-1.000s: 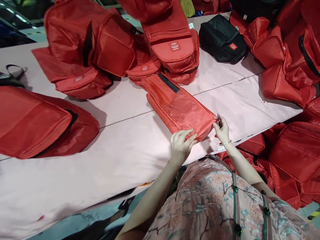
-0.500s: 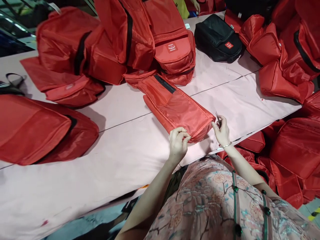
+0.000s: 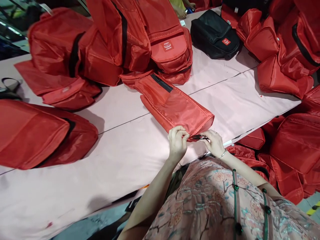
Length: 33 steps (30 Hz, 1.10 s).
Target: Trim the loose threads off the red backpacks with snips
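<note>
In front of me on the table lies a red fabric bag (image 3: 185, 108), with a black zipper strip (image 3: 162, 83) near its far end. My left hand (image 3: 178, 141) pinches the bag's near left corner. A small pair of thread snips (image 3: 198, 137) is in my right hand (image 3: 213, 142), its fingers closed round it. The blades point left, at the seam beside my left fingertips. Whether they touch a thread is too small to tell.
Several red backpacks (image 3: 100, 53) are piled beyond the bag, and another red backpack (image 3: 32, 133) lies left. A black backpack (image 3: 216, 35) stands at the back. More red bags (image 3: 295, 146) heap up right, below the table edge (image 3: 250, 131). Another person's hand (image 3: 182, 13) shows far off.
My right hand has moved left and nearer from the bag's right corner, bringing the snips to the left corner. My left hand has gone from spread fingers to a pinch there.
</note>
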Each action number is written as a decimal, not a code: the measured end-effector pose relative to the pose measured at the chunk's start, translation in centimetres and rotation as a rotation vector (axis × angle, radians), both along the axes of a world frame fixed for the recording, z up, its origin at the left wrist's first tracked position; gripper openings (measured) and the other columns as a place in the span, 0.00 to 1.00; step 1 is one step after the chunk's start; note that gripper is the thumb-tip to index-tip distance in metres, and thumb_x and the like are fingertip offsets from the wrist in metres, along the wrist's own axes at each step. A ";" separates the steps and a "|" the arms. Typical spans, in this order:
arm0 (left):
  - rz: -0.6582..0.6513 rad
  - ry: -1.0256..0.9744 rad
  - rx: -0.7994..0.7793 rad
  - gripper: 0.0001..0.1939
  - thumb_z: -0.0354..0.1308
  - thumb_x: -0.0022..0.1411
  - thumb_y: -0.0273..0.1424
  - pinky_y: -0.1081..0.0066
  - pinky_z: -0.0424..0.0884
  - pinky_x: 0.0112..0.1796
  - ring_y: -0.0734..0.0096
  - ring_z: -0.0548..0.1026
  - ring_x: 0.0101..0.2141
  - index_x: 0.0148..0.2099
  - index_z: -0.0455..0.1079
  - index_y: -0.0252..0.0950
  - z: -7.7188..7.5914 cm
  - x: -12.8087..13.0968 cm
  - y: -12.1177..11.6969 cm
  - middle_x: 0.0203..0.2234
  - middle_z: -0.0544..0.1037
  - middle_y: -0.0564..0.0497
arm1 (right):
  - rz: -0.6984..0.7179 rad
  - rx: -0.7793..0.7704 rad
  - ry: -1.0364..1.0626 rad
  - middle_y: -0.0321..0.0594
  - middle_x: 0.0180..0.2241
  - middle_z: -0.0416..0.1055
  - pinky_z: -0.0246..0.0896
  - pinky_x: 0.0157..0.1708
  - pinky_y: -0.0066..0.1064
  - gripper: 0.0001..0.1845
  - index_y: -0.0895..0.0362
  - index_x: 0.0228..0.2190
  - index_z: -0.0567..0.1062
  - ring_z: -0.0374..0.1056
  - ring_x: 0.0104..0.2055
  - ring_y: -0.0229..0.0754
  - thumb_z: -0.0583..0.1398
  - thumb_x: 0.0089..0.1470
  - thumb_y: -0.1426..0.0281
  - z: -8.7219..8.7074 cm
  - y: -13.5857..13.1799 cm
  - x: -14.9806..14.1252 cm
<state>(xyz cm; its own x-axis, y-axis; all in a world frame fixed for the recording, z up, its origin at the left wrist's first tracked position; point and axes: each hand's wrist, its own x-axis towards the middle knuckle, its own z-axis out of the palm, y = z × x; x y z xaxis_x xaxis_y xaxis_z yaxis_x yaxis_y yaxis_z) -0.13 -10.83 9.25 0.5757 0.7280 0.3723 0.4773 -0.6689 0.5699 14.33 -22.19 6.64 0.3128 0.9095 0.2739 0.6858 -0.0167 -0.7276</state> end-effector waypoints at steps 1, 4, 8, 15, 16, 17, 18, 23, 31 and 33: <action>-0.005 -0.003 0.005 0.05 0.51 0.58 0.30 0.62 0.63 0.42 0.63 0.66 0.39 0.31 0.67 0.36 0.0 0.0 0.0 0.35 0.69 0.46 | -0.002 -0.002 -0.022 0.41 0.34 0.71 0.58 0.37 0.33 0.11 0.55 0.40 0.73 0.65 0.37 0.42 0.53 0.59 0.66 0.1 0.0 0.1; -0.015 -0.007 0.017 0.05 0.51 0.58 0.30 0.62 0.63 0.42 0.64 0.66 0.39 0.32 0.67 0.36 -0.1 0.1 0.0 0.35 0.69 0.46 | -0.005 -0.030 -0.108 0.41 0.34 0.71 0.58 0.38 0.33 0.11 0.55 0.40 0.73 0.64 0.37 0.42 0.52 0.59 0.69 0.5 0.1 0.2; -0.018 -0.004 0.020 0.05 0.51 0.58 0.29 0.62 0.63 0.42 0.64 0.66 0.39 0.32 0.67 0.36 0.1 0.2 -0.1 0.36 0.69 0.46 | -0.017 -0.067 -0.187 0.42 0.36 0.70 0.57 0.40 0.34 0.12 0.55 0.42 0.72 0.64 0.39 0.44 0.53 0.58 0.70 0.9 0.3 0.1; -0.025 -0.008 0.019 0.05 0.51 0.58 0.29 0.62 0.62 0.42 0.63 0.66 0.40 0.32 0.67 0.36 0.2 0.3 -0.2 0.36 0.69 0.46 | -0.001 -0.106 -0.208 0.42 0.35 0.70 0.57 0.41 0.34 0.11 0.55 0.41 0.72 0.63 0.39 0.44 0.53 0.58 0.70 1.6 0.8 0.1; -0.025 -0.007 0.018 0.05 0.51 0.58 0.29 0.62 0.62 0.42 0.63 0.66 0.40 0.32 0.67 0.36 0.2 0.3 -0.3 0.36 0.69 0.46 | 0.004 -0.109 -0.206 0.42 0.35 0.70 0.57 0.40 0.34 0.11 0.55 0.41 0.72 0.63 0.39 0.43 0.53 0.59 0.69 1.6 0.8 0.2; -0.025 -0.007 0.018 0.05 0.51 0.58 0.29 0.62 0.62 0.43 0.63 0.66 0.40 0.32 0.67 0.36 0.2 0.3 -0.3 0.36 0.69 0.46 | 0.009 -0.110 -0.202 0.42 0.35 0.70 0.57 0.40 0.33 0.11 0.55 0.40 0.72 0.63 0.39 0.43 0.53 0.59 0.69 1.7 0.8 0.2; -0.025 -0.007 0.019 0.05 0.51 0.58 0.29 0.61 0.62 0.43 0.63 0.66 0.40 0.32 0.67 0.36 0.2 0.3 -0.3 0.36 0.69 0.46 | 0.014 -0.110 -0.198 0.42 0.34 0.70 0.57 0.40 0.33 0.10 0.55 0.40 0.72 0.63 0.38 0.43 0.53 0.59 0.69 1.7 0.8 0.3; -0.025 -0.011 0.021 0.05 0.51 0.58 0.29 0.61 0.62 0.43 0.63 0.66 0.40 0.32 0.66 0.36 0.1 0.3 -0.3 0.36 0.69 0.46 | 0.014 -0.110 -0.197 0.41 0.33 0.69 0.56 0.37 0.32 0.10 0.55 0.39 0.72 0.63 0.37 0.43 0.53 0.59 0.68 1.8 1.0 0.5; -0.046 -0.060 -0.043 0.06 0.48 0.59 0.29 0.60 0.63 0.45 0.64 0.66 0.41 0.32 0.65 0.36 0.1 0.2 -0.2 0.36 0.67 0.46 | 0.021 -0.112 -0.169 0.41 0.32 0.69 0.55 0.37 0.32 0.08 0.56 0.36 0.72 0.63 0.36 0.42 0.54 0.58 0.68 1.4 0.8 0.7; -0.046 -0.048 -0.049 0.06 0.48 0.59 0.29 0.60 0.63 0.45 0.64 0.66 0.41 0.32 0.65 0.36 0.2 0.2 -0.2 0.37 0.67 0.46 | 0.009 -0.103 -0.166 0.41 0.33 0.69 0.55 0.38 0.32 0.09 0.56 0.38 0.72 0.63 0.37 0.42 0.54 0.58 0.68 1.4 0.7 0.7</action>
<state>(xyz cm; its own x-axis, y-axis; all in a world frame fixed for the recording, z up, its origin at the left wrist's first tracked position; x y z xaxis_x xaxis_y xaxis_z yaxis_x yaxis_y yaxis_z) 0.07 -11.00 9.47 0.5913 0.7190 0.3652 0.4176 -0.6604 0.6240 14.99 -21.46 8.04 0.2629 0.9379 0.2261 0.7966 -0.0789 -0.5993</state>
